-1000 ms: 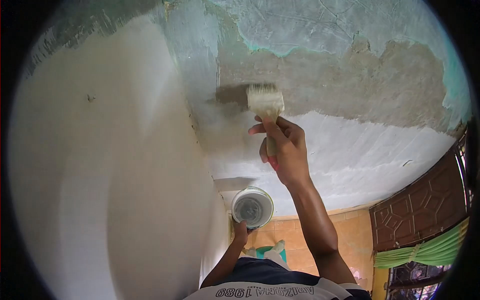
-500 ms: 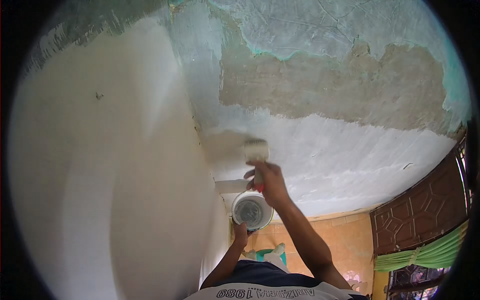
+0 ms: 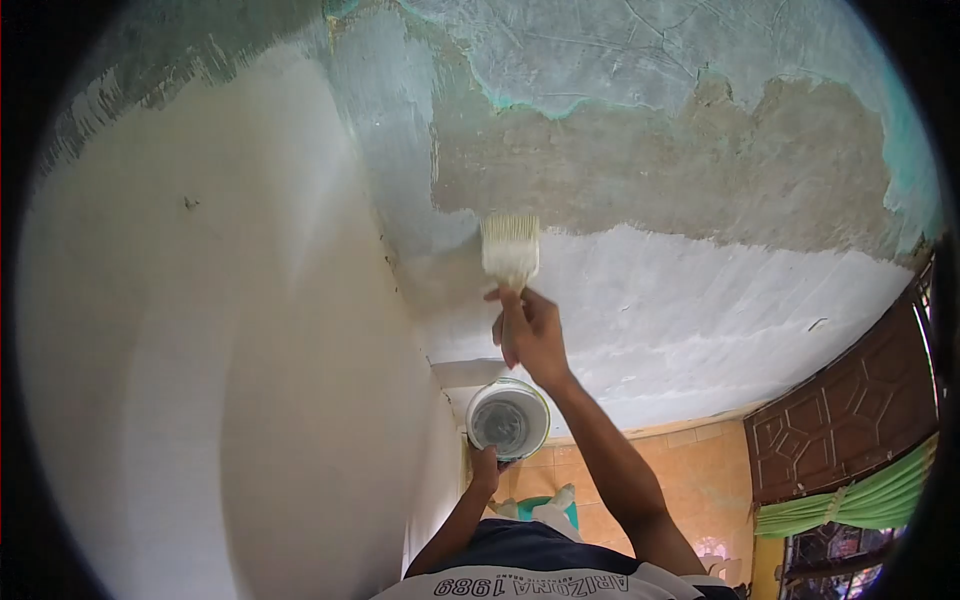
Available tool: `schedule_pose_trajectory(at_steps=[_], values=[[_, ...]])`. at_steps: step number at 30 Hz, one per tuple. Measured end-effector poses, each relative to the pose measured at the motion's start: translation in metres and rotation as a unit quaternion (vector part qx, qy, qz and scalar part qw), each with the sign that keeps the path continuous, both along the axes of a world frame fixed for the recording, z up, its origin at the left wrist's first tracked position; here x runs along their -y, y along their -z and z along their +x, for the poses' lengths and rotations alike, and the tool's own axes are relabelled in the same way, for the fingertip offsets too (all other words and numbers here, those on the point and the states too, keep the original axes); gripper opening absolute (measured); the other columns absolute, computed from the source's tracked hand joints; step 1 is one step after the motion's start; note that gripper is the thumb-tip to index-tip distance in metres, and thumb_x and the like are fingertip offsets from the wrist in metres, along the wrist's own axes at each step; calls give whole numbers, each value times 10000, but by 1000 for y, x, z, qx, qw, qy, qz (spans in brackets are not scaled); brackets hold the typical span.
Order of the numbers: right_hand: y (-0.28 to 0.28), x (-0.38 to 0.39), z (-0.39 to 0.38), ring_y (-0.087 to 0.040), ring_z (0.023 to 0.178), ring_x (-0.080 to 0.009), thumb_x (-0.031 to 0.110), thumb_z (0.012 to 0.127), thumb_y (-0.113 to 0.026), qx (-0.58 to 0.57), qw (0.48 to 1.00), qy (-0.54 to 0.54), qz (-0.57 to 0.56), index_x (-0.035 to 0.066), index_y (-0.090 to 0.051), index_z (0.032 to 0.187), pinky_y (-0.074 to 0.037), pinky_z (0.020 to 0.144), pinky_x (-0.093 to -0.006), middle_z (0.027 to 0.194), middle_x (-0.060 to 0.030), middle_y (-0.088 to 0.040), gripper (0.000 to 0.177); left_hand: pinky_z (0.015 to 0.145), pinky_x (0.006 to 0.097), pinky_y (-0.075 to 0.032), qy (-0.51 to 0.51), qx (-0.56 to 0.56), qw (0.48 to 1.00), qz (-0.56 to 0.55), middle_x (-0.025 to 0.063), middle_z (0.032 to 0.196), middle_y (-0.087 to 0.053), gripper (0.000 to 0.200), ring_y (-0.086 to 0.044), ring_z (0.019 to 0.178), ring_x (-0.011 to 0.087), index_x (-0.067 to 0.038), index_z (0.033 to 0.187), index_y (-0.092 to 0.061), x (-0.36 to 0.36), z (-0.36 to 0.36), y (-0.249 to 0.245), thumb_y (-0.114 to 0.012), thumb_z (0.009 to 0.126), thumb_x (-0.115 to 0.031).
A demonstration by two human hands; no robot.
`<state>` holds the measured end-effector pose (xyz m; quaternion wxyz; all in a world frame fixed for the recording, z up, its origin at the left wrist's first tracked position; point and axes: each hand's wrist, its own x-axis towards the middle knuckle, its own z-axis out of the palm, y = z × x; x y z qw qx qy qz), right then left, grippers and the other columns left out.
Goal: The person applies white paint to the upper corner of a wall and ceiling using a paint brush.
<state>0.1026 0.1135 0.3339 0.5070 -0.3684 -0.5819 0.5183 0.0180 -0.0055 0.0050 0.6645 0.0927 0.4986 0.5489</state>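
My right hand (image 3: pixel 532 335) grips the handle of a wide paintbrush (image 3: pixel 510 250). Its pale bristles press against the wall (image 3: pixel 700 300) just below the edge where white paint meets bare grey-brown plaster (image 3: pixel 650 170). My left hand (image 3: pixel 485 468) holds a small white pail (image 3: pixel 508 418) from underneath, close to the corner of the two walls; the pail's inside looks grey and wet.
A smooth white-painted wall (image 3: pixel 230 330) fills the left. Peeling green paint (image 3: pixel 620 50) covers the top of the far wall. An orange tiled floor (image 3: pixel 700 470) lies below, with a dark carved wooden door (image 3: pixel 840 420) and green curtain (image 3: pixel 860 500) at the right.
The brush swept down from the bare plaster edge to near the pail, then came back up to the paint line. The pail stayed put in my left hand.
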Motion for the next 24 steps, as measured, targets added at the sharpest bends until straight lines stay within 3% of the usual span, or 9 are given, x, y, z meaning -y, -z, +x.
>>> schedule_pose_trajectory(at_steps=[4,10,15,16,18,19,20,22,24], values=[[44,20,1,-468,395,-83,385,1145,-543,-35,993,7,-108,-48,-676,1179,-338,399,-266,602,-59,-587,455,826,495,-711,-8,-25,1000,-17,120,1477,-538,580,-706,1199,318,-232,1534,-350,-1,0,3,-497,1007,-39],[92,45,50,-519,443,-84,353,1130,-576,28,993,-20,-114,-66,-708,1105,-390,446,-264,655,-57,-637,440,819,511,-708,-1,-71,997,1,134,1505,-517,674,-689,1227,354,-232,1588,-315,0,0,-10,-494,983,4],[152,73,120,-640,718,-85,214,1060,-690,236,967,-13,-97,64,-617,1507,-552,676,-276,802,-20,-693,478,795,506,-717,46,-132,990,24,161,1506,-513,691,-676,1243,379,-146,1601,-333,-7,-1,7,-501,956,36],[144,82,127,-653,746,-101,189,1040,-698,286,945,-11,-159,86,-625,1505,-566,735,-308,835,-57,-727,483,789,508,-718,59,-134,989,27,169,1509,-507,699,-663,1265,376,-132,1608,-329,-8,-1,14,-501,951,36],[175,98,144,-661,740,-155,158,1014,-700,361,929,13,-77,111,-623,1511,-576,775,-353,880,-139,-761,505,819,506,-714,91,-198,975,41,174,1521,-494,745,-624,1321,366,-144,1637,-297,-7,2,-10,-482,941,44],[173,109,146,-730,798,-276,147,997,-698,397,915,24,-69,115,-629,1500,-581,824,-393,960,-223,-767,509,819,506,-714,102,-196,975,24,174,1521,-494,745,-624,1321,366,-144,1637,-297,-4,5,-19,-482,941,44],[182,119,148,-730,798,-276,147,997,-698,398,913,24,-89,115,-629,1500,-581,824,-393,960,-223,-767,509,836,502,-710,114,-213,969,50,175,1529,-486,771,-600,1348,363,-148,1652,-279,2,8,-25,-473,933,51],[203,129,151,-736,931,-421,128,954,-702,380,924,20,-20,96,-676,1437,-587,864,-457,1032,-266,-756,485,852,498,-705,135,-228,961,73,176,1537,-479,798,-576,1375,360,-152,1667,-260,5,14,-13,-464,925,57],[212,132,145,-736,967,-427,106,950,-670,414,910,19,-10,129,-704,1399,-591,864,-482,1041,-245,-752,451,890,477,-694,162,-276,934,156,174,1551,-470,834,-557,1392,362,-177,1684,-243,5,17,10,-465,918,66]])
